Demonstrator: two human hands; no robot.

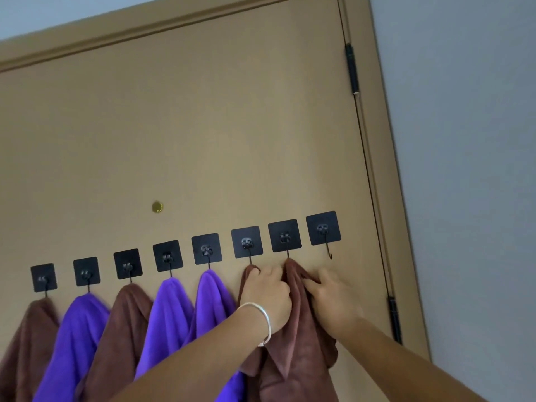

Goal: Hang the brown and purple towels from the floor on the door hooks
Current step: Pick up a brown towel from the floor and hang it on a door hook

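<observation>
head view: eight black hooks run in a row across the tan door (203, 126). the first five from the left carry brown, purple, brown, purple and purple towels. the seventh hook (285, 235) carries a brown towel (301, 338). the left hand (268, 294), with a silver bracelet (265, 320) on its wrist, curls its fingers into that towel's left fold just under the sixth hook (246, 242). the right hand (333, 300) pinches the right fold, fingers together. the eighth hook (323, 229) is bare.
</observation>
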